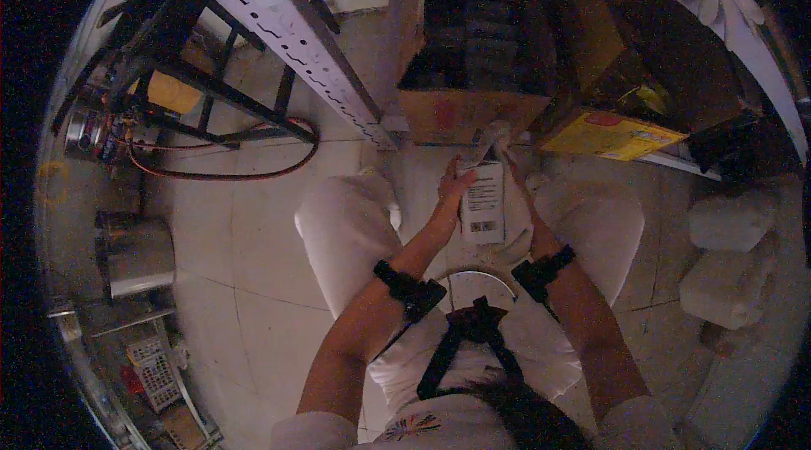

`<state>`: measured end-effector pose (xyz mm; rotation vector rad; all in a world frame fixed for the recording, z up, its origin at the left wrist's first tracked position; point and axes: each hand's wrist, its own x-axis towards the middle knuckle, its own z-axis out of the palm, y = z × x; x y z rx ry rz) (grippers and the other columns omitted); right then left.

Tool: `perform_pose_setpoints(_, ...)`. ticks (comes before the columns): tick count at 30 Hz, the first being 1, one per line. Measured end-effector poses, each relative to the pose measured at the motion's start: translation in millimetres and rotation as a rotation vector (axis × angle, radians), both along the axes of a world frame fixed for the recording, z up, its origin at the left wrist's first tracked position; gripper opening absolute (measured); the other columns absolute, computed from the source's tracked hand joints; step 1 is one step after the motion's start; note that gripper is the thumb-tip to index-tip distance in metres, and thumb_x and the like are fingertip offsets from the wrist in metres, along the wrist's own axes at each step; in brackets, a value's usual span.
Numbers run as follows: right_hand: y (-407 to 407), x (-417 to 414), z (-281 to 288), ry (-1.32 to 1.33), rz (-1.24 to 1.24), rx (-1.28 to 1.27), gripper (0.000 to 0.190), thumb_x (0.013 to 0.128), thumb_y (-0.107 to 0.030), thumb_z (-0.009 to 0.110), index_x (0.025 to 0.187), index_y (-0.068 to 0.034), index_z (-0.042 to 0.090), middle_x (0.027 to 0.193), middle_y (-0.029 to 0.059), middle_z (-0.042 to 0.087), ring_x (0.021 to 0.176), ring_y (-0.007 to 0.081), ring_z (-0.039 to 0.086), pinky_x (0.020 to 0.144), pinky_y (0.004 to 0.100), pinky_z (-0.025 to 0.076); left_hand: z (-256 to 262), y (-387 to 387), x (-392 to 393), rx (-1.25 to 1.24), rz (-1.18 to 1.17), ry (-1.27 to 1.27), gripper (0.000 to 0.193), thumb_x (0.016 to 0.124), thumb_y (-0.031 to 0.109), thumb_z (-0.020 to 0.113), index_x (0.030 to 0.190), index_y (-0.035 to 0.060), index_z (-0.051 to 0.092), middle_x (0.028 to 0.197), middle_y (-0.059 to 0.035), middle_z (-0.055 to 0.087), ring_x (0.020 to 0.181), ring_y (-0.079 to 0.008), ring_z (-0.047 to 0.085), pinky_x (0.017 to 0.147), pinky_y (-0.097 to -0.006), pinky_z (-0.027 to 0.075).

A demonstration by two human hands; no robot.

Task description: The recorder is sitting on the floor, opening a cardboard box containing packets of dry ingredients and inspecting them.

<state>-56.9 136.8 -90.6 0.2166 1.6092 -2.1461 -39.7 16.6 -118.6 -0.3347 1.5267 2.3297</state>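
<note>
Between my hands, above the floor and between my knees, is a white packet or box (483, 206) with printed text and dark printed squares on its face. My left hand (455, 187) grips its left edge, with the thumb on the printed face. My right hand (516, 174) is at the upper right, mostly hidden behind a pale, crumpled bag or wrapping (518, 216) that hangs beside the packet. Just beyond the hands stands an open cardboard box (472, 115) holding dark packed items. Black straps are around both forearms.
A perforated metal upright (285, 38) slants across the upper left, near a black metal frame (222, 95) and a looped hose (234, 176). Right of the box lies a yellow printed carton (614, 133). White containers or bags (725, 260) stand at right, a white plastic basket (152, 371) at lower left.
</note>
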Motion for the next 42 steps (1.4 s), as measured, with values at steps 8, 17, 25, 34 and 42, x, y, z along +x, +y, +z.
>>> perform_pose_setpoints(8, 26.5, 11.2, -3.4, 0.014, -0.007, 0.032, 0.056, 0.085, -0.046, 0.041, 0.124, -0.006, 0.037, 0.12, 0.0099, 0.042, 0.108, 0.0211, 0.04, 0.091, 0.0299, 0.03, 17.9, -0.8, 4.2, 0.422, -0.061, -0.144, 0.054, 0.08, 0.04, 0.053, 0.12, 0.0068, 0.038, 0.102, -0.01, 0.052, 0.088, -0.0207, 0.055, 0.074, -0.0331, 0.048)
perform_pose_setpoints(17, 11.1, 1.7, 1.2, 0.03, 0.042, 0.028, 0.057, 0.086, -0.046, 0.04, 0.126, -0.006, 0.036, 0.122, 0.0106, 0.04, 0.111, 0.0217, 0.038, 0.093, 0.0306, 0.028, -54.9, 11.8, -2.1, -0.459, 0.005, 0.15, 0.074, 0.076, 0.03, 0.056, 0.134, 0.0017, 0.019, 0.107, -0.0177, 0.05, 0.091, -0.0253, 0.054, 0.075, -0.0311, 0.046)
perform_pose_setpoints(25, 29.7, 23.9, 4.3, 0.037, 0.037, 0.061, 0.058, 0.086, -0.046, 0.039, 0.127, -0.006, 0.034, 0.124, 0.0113, 0.038, 0.113, 0.0222, 0.036, 0.095, 0.0313, 0.027, 8.9, 11.2, 14.2, -0.262, 0.073, 0.139, 0.078, 0.075, 0.033, 0.058, 0.134, 0.0014, 0.019, 0.11, -0.0186, 0.045, 0.093, -0.0271, 0.052, 0.077, -0.0324, 0.044)
perform_pose_setpoints(34, 25.1, 19.8, -12.1, 0.047, 0.048, 0.089, 0.059, 0.086, -0.046, 0.038, 0.128, -0.005, 0.032, 0.127, 0.012, 0.036, 0.116, 0.0228, 0.034, 0.097, 0.032, 0.025, 16.8, -6.0, 9.9, 0.495, -0.016, -0.16, 0.057, 0.08, 0.051, 0.047, 0.114, 0.0062, 0.043, 0.093, -0.0076, 0.056, 0.082, -0.0191, 0.057, 0.072, -0.0315, 0.047)
perform_pose_setpoints(42, 29.4, 28.1, -14.3, 0.058, 0.072, 0.104, 0.06, 0.086, -0.046, 0.038, 0.129, -0.005, 0.031, 0.129, 0.0127, 0.034, 0.118, 0.0233, 0.033, 0.099, 0.0326, 0.023, -3.0, -2.1, 6.1, 0.327, 0.014, -0.128, 0.058, 0.08, 0.055, 0.045, 0.113, 0.0074, 0.042, 0.099, -0.0074, 0.054, 0.09, -0.0197, 0.055, 0.078, -0.0342, 0.045)
